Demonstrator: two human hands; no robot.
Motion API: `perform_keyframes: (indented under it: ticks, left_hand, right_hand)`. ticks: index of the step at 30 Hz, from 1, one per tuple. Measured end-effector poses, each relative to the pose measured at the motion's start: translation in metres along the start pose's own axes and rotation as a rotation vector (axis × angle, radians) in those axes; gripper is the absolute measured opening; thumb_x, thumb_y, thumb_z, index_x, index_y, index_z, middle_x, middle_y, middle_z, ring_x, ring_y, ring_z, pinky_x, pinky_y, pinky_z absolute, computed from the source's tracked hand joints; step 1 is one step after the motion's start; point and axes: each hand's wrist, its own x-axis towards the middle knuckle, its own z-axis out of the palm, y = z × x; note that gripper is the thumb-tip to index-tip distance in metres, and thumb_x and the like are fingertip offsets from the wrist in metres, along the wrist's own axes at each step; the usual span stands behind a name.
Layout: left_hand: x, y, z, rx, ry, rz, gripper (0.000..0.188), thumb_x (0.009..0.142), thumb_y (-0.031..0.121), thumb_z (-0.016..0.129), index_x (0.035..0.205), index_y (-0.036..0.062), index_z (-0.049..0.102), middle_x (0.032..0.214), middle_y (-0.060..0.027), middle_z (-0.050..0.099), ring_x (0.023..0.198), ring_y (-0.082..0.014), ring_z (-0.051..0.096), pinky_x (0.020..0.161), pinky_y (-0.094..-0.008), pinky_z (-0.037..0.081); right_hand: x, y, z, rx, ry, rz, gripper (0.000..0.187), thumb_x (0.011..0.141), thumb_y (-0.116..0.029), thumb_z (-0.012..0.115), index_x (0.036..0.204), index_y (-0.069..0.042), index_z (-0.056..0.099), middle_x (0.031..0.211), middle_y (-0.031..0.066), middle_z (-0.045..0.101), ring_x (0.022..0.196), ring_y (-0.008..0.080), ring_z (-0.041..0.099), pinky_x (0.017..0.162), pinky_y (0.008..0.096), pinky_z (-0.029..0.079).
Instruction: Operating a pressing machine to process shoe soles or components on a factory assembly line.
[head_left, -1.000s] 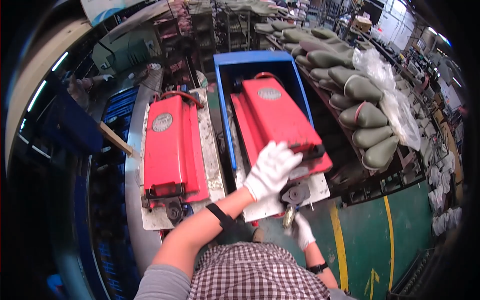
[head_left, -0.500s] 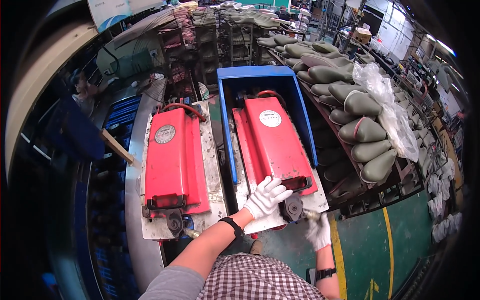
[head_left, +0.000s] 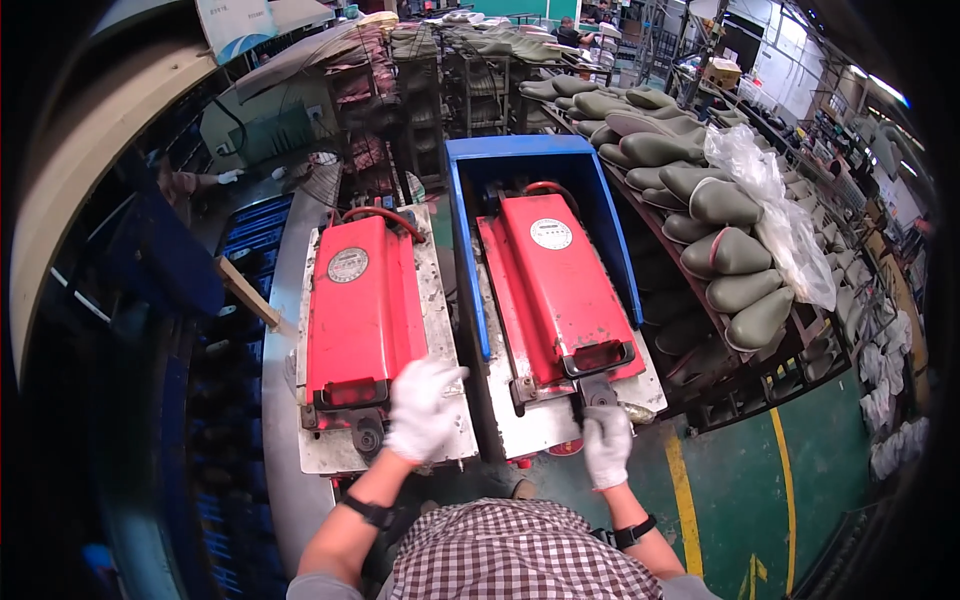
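Observation:
Two red machine covers stand side by side: the left red cover (head_left: pixel 365 310) on a worn pale plate (head_left: pixel 330 452), the right red cover (head_left: pixel 560 300) partly inside a blue housing (head_left: pixel 520 150). Both have a round dial plate and a black front handle. My left hand (head_left: pixel 422 410), in a white glove and a little blurred, is open over the left cover's front right corner, near its black latch (head_left: pixel 367 432). Also gloved, my right hand (head_left: pixel 607 450) has its fingers closed at the lower end of the right cover's black latch (head_left: pixel 598 391); the fingertips are partly hidden.
Green-grey boot-shaped pieces (head_left: pixel 735 250) fill a rack on the right, with clear plastic wrap (head_left: pixel 780 230) over some. A metal-edged conveyor (head_left: pixel 280 400) runs along the left. Beyond a wooden bar (head_left: pixel 247 292), another person's gloved hand (head_left: pixel 230 177) shows at the far left.
My left hand has left the right cover's front and moved left to the other cover. My right hand has shifted inward to the latch, which now sits up against the right cover's front handle.

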Motion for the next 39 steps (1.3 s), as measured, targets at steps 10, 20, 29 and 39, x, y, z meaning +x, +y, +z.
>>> perform_keyframes:
  ticks: [10,20,29,39]
  left_hand:
    - [-0.054,-0.063,-0.092,0.417,-0.463,-0.452,0.046,0.083,0.052,0.074,0.088,0.0065,0.078,0.077,-0.0152,0.072,0.076,-0.0351,0.071,0.072,-0.0475,0.054]
    - [-0.014,-0.078,-0.091,0.24,-0.866,-0.799,0.072,0.074,0.076,0.069,0.092,0.0063,0.08,0.093,-0.0196,0.077,0.091,-0.0344,0.076,0.084,-0.0419,0.057]
    - [-0.019,-0.083,-0.087,0.245,-0.811,-0.791,0.069,0.071,0.074,0.074,0.087,0.0067,0.08,0.087,-0.0187,0.076,0.085,-0.032,0.076,0.082,-0.0401,0.057]
    - [-0.017,-0.081,-0.09,0.28,-0.9,-0.762,0.081,0.077,0.079,0.065,0.099,0.0035,0.079,0.105,-0.0225,0.076,0.1,-0.0359,0.074,0.092,-0.043,0.056]
  right_hand:
    - [0.03,-0.144,0.149,0.204,-1.283,-0.038,0.049,0.097,-0.038,0.064,0.128,-0.001,0.064,0.111,0.0231,0.073,0.107,0.0356,0.071,0.097,0.0414,0.054]
    - [-0.026,-0.172,0.214,0.105,-1.223,-0.078,0.051,0.096,-0.05,0.064,0.112,-0.002,0.062,0.102,0.0264,0.073,0.1,0.0429,0.071,0.089,0.0505,0.055]
    - [-0.023,-0.176,0.207,0.133,-1.206,-0.003,0.052,0.094,-0.05,0.066,0.118,-0.005,0.065,0.108,0.0242,0.074,0.103,0.0416,0.071,0.092,0.0477,0.055]
    - [-0.022,-0.178,0.207,0.175,-1.22,0.02,0.048,0.094,-0.048,0.067,0.115,-0.004,0.066,0.107,0.025,0.073,0.103,0.0423,0.07,0.091,0.048,0.055]
